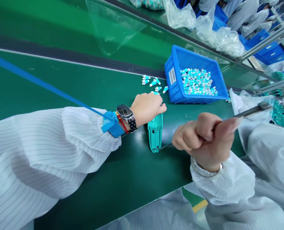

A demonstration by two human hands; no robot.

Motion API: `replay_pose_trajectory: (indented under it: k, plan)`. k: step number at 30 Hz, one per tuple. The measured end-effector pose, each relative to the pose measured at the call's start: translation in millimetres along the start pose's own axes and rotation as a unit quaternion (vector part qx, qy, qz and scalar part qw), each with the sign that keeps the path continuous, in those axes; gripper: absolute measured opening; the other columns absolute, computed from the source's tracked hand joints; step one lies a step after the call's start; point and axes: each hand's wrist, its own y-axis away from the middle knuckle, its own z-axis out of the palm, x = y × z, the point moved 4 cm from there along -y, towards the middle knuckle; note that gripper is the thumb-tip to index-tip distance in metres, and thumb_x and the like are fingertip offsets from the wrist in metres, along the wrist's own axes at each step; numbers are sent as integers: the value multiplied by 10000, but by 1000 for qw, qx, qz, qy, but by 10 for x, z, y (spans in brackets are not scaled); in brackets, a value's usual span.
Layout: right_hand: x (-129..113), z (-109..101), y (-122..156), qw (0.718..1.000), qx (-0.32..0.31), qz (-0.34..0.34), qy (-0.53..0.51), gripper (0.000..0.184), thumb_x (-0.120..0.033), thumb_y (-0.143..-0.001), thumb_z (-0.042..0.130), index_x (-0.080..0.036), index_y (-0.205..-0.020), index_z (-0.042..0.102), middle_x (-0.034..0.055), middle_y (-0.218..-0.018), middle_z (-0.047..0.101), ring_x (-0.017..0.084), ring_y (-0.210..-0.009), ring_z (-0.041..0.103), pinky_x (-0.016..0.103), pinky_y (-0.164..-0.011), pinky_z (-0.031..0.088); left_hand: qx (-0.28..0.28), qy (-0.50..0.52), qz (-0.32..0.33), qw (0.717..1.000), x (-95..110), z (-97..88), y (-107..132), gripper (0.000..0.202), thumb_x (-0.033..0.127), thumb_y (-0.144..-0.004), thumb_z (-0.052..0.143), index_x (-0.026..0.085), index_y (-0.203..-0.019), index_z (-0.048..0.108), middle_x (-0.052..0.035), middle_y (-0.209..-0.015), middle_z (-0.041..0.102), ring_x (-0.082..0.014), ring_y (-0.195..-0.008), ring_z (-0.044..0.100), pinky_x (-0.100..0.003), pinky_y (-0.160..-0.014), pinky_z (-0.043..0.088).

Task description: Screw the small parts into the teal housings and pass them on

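Note:
My left hand [148, 107] rests knuckles-up on the green belt with its fingers curled at the top end of a teal plastic housing [155, 132]. What the fingers pinch is hidden. My right hand [204, 137] is a fist round a thin metal tool [249, 111]. The tool's tip touches the lower end of the teal housing. Several small teal-and-white parts [153, 83] lie loose just beyond my left hand.
A blue bin [177, 83] holding several of the same small parts stands to the right of the loose ones. Clear plastic bags [218, 35] and blue crates lie behind a metal rail. The green conveyor belt [60, 80] stretches left. A blue strap runs from my left wrist.

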Motion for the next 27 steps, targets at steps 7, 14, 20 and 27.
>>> replay_pose_trajectory:
  k: [7,14,20,27]
  plan:
    - [133,11,19,999,8,19,-25,460,-458,-927,391,-200,-591,211,-81,-482,82,51,-368,98,202,-360,137,12,-3,6,1000,4,7,-5,423,409,-862,337,149,-852,671,-112,-843,659,-276,-824,633,-325,-640,422]
    - [169,5,17,999,4,29,-24,472,-471,-928,386,-196,-584,216,-80,-477,92,48,-367,112,201,-375,129,17,0,6,1000,-9,25,-12,421,414,-862,339,150,-853,668,-104,-838,655,-267,-822,630,-323,-650,422]
    - [152,12,24,1000,5,26,-15,467,-468,-927,384,-196,-588,216,-79,-481,92,48,-373,98,200,-373,129,14,11,5,1000,-17,28,-7,425,422,-863,341,148,-862,665,-100,-834,653,-246,-828,623,-306,-664,414]
    - [138,19,23,1000,21,23,3,480,-480,-916,407,-201,-578,213,-80,-478,89,51,-363,101,207,-359,126,10,22,8,1000,-16,23,0,425,426,-859,338,155,-870,664,-105,-849,657,-253,-839,617,-317,-669,408]
